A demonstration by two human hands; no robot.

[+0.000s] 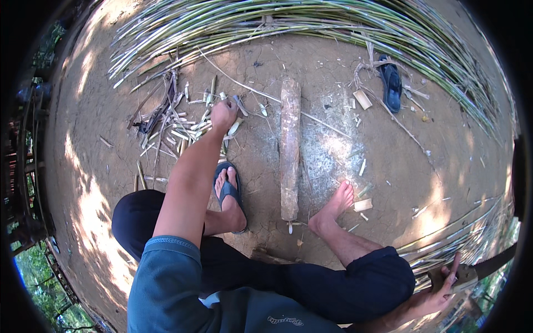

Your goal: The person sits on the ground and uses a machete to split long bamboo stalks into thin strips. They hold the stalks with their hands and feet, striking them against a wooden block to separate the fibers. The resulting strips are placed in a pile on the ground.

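My left hand reaches down to a scattered heap of short cut cane pieces on the ground. Its fingers are curled closed among them, and whatever lies in the fingers is hidden. Out at the lower right, my right hand holds a handsaw by its handle, with some fingers stretched along it. The saw's dark, toothed blade points away to the right, beyond my right knee. Between my feet, a thick log lies lengthwise on the ground.
A large bundle of long green canes stretches across the far side. More thin stalks lie at the right. A loose sandal rests at the far right, near dry twigs. Light-coloured chips dot the packed earth.
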